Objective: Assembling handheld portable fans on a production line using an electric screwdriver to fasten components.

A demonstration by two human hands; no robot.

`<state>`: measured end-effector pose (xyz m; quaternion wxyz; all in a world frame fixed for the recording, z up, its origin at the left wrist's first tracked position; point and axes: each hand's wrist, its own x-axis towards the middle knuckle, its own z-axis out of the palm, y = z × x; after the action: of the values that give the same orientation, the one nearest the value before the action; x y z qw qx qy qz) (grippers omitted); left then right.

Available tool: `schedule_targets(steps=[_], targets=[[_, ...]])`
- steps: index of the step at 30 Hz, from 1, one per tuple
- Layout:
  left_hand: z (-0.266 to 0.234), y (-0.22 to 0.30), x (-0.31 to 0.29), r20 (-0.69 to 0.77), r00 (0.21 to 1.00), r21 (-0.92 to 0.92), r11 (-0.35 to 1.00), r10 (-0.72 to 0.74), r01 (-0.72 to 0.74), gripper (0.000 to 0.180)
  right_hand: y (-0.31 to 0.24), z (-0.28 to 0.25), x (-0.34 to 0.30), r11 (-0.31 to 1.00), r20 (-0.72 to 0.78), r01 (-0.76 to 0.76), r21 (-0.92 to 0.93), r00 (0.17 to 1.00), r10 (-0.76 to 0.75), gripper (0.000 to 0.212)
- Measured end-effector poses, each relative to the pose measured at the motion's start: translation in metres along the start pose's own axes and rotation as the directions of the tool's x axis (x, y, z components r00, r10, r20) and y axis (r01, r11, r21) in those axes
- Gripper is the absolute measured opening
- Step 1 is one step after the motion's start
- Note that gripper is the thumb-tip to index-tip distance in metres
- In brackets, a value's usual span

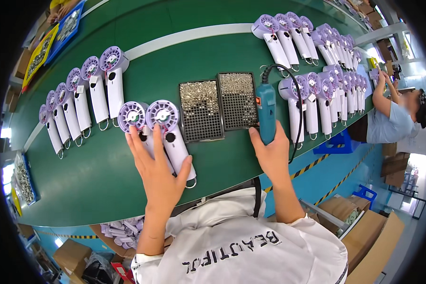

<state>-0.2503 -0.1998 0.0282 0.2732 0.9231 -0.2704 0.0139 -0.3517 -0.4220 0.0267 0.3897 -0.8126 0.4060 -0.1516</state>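
Two handheld fans [163, 116] with purple round heads and white handles lie side by side before me, their inner parts exposed. Over them my left hand [158, 175] rests with fingers stretched, fingertips on the fan heads and thumb along the right-hand handle. My right hand [273, 154] is wrapped round a teal electric screwdriver [266, 113], held upright with a black cord curving from its top. Just left of it stand two black screw trays [202, 125] with small metal screws filling their far parts. The screwdriver's tip is hidden from sight.
A slanting row of fans [96, 97] lies on the green table [99, 189] at left. More fans [312, 104] stand grouped at right. Bins of small parts [40, 54] line the far left. Beyond the right-hand group a person in light blue [390, 109] works. Cardboard boxes [369, 236] sit below.
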Motion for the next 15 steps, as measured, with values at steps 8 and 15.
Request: schedule_targets(steps=[8,15], targets=[[0.004,-0.008,-0.002,0.014,0.999,-0.093,0.995,0.045,-0.043,0.083,-0.017,-0.036,0.016,0.766,0.068,0.027,0.642,0.993,-0.092,0.067],[0.01,-0.005,-0.015,-0.004,1.0,-0.125,0.992,0.009,-0.01,0.087,-0.064,0.009,0.091,0.021,-0.32,0.384,0.923,0.797,-0.512,0.106]])
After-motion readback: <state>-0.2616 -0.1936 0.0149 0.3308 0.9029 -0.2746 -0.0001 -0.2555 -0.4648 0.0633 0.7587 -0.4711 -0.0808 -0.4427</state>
